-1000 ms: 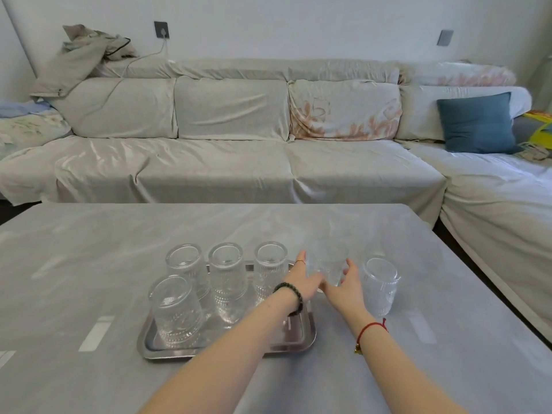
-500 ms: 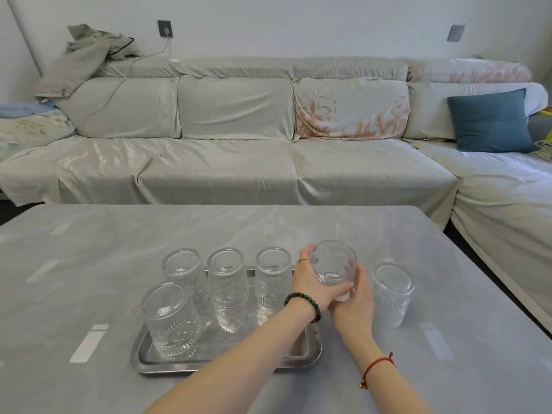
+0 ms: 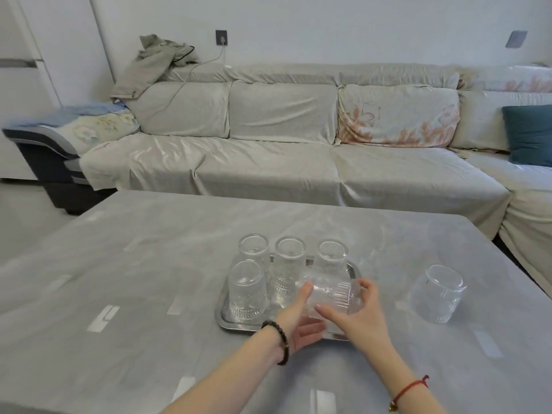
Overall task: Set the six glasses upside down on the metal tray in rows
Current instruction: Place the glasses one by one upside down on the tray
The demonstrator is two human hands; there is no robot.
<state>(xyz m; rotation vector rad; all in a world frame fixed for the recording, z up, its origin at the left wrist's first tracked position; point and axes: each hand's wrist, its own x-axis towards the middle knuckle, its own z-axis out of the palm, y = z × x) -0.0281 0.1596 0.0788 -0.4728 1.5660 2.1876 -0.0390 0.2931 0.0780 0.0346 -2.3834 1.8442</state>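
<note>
I hold the fifth glass (image 3: 330, 295) between both hands, lying on its side over the near right part of the metal tray (image 3: 224, 319). My left hand (image 3: 298, 319) cups it from below and the left, and my right hand (image 3: 357, 316) is wrapped on its right end, fingers closed on the ribbed wall. I judge I hold it this way so I can roll it over, mouth down, before lowering it.

Four glasses already stand upside down on the tray: three along the far row (image 3: 290, 258) and one (image 3: 247, 289) at the near left. That leaves the near middle and near right spots free, which is why the glass hangs just there. The last glass (image 3: 438, 292) waits on the table (image 3: 149, 279) to the right, well apart from the tray.

Half a second ago I gripped this glass standing up beside the tray's right edge; now it is tipped over and carried left, above the tray.
</note>
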